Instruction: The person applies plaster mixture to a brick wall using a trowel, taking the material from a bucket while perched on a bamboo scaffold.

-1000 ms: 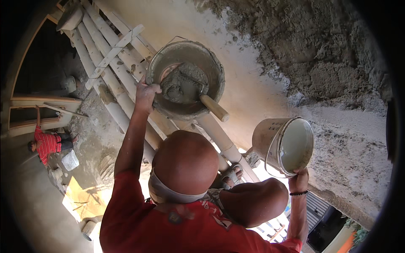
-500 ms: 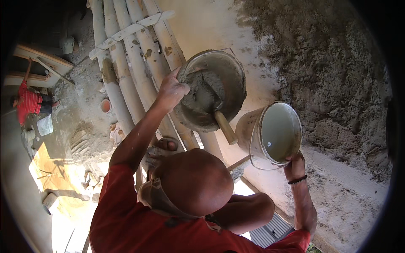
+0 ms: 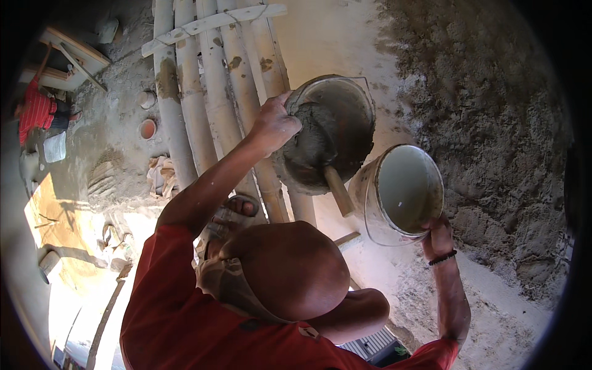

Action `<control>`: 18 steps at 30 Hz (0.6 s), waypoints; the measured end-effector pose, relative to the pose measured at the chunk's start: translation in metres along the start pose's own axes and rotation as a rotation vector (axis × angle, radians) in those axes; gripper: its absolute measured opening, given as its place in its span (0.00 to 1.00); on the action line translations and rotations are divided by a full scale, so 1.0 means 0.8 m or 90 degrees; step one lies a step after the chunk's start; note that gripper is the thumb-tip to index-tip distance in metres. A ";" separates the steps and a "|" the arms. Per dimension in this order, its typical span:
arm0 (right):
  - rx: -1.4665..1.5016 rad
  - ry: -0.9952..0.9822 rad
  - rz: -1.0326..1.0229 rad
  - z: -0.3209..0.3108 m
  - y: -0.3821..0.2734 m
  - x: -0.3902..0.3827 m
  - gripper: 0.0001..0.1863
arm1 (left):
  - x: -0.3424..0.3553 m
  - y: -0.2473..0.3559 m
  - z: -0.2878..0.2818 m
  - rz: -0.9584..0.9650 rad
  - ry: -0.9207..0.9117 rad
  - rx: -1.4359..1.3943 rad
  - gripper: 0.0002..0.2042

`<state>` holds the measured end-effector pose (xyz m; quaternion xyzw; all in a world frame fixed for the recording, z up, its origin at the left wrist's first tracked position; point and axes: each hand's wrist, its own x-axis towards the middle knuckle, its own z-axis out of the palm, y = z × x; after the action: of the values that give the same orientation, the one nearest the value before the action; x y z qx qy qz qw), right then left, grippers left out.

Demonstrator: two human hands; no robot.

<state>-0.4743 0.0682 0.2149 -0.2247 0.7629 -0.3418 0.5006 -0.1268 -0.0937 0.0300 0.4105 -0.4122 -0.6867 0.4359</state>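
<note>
My left hand (image 3: 275,126) grips the rim of a dark bucket (image 3: 361,111) part-filled with wet grey mortar (image 3: 314,132). A trowel (image 3: 339,191) leans in it, wooden handle out over the near rim and blade buried in the mortar. With my right hand (image 3: 438,237) I hold a second bucket (image 3: 370,197) by the near edge of its rim. This one is pale, with a wire handle hanging down its side, and it tilts beside the mortar bucket. Its inside looks pale grey-green; whether that is liquid I cannot tell.
Bamboo poles (image 3: 213,80), tied with a wooden crosspiece (image 3: 216,23), run under the mortar bucket; a sandalled foot (image 3: 243,206) rests there. A rough plastered wall (image 3: 487,111) rises at right. Far below left, a person in red (image 3: 38,111) stands near a wooden frame (image 3: 77,49).
The whole view has shifted a little. Both hands keep their holds, and the mortar bucket with its trowel now sits closer to the pale bucket.
</note>
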 end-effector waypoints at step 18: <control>0.099 0.013 -0.015 -0.020 0.052 0.011 0.30 | 0.007 0.017 -0.012 -0.052 0.031 -0.085 0.26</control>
<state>-0.4930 0.0945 0.1825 -0.1904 0.7364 -0.4080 0.5049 -0.1162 -0.1044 0.0385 0.4138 -0.3377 -0.7195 0.4439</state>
